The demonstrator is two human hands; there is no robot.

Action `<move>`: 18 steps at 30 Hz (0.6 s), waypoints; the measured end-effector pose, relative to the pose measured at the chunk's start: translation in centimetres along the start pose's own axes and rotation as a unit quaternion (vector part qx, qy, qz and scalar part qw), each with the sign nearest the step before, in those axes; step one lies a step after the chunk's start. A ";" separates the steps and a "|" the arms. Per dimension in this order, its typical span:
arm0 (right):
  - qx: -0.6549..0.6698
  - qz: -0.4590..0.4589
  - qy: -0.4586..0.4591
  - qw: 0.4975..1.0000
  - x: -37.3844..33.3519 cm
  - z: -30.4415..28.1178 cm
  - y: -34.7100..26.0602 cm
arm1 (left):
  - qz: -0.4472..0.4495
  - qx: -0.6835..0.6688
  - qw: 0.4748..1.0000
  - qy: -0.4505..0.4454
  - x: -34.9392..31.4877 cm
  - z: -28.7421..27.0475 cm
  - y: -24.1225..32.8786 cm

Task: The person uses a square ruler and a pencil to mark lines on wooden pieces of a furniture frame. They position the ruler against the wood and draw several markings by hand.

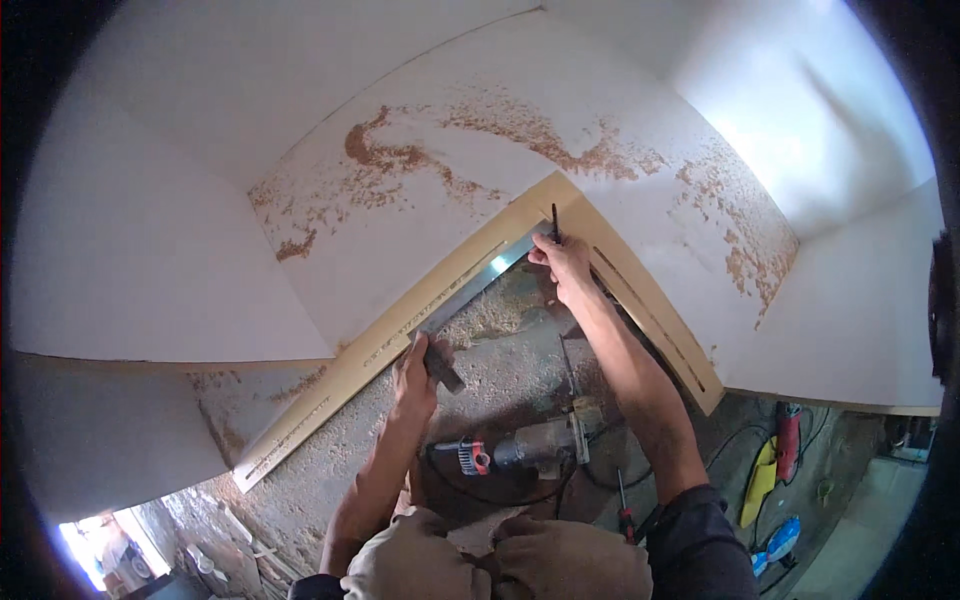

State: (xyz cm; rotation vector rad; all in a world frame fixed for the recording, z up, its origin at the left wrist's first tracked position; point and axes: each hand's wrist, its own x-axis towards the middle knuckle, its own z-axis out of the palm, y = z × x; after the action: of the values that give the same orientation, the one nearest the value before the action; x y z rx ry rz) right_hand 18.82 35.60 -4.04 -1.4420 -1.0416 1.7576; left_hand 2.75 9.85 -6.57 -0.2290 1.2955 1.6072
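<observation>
My left hand (412, 378) grips the dark stock of a try square (480, 285). The square's metal blade lies along the inner edge of a pale wooden board (425, 310), reaching toward the corner. This board meets a second one (650, 300) at a peak, and both have long narrow slots. My right hand (565, 262) is closed around a dark pencil (555, 222), near the blade's far end at the corner. Its fingers also appear to touch the blade. The pencil stands nearly upright; whether its tip meets the wood is hidden.
White panels (430, 210) strewn with sawdust (375, 150) surround the boards. On the rough floor below lie a corded power tool (520, 450) and a screwdriver (625, 510). To the right are a red tool (788, 445), a yellow item (760, 482) and a blue item (782, 540).
</observation>
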 end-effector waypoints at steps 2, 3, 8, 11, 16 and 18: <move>0.005 -0.022 0.013 1.000 0.7 0.8 -0.6 | 0.017 0.012 1.000 0.013 0.6 0.8 0.7; 0.000 -0.033 0.011 0.999 1.0 0.9 -0.4 | 0.016 0.007 1.000 0.006 1.0 1.0 0.9; -0.044 -0.055 0.043 0.997 2.8 1.0 0.4 | -0.011 0.046 0.998 0.039 0.9 2.2 1.3; -0.037 -0.062 0.076 0.994 4.0 1.4 1.1 | -0.027 0.040 0.999 0.020 0.6 1.6 1.7; -0.074 -0.088 0.087 0.990 4.1 1.0 0.9 | 0.148 0.449 0.881 0.014 -3.1 0.8 3.2; -0.104 -0.076 0.099 0.987 3.6 0.8 0.6 | 0.294 0.601 0.743 -0.031 -3.4 0.3 3.9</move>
State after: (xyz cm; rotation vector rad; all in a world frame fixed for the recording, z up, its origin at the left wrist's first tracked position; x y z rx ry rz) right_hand 17.30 38.20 -6.24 -1.5808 -1.2213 1.4008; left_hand 1.45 8.52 -1.78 1.1218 2.2051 0.8817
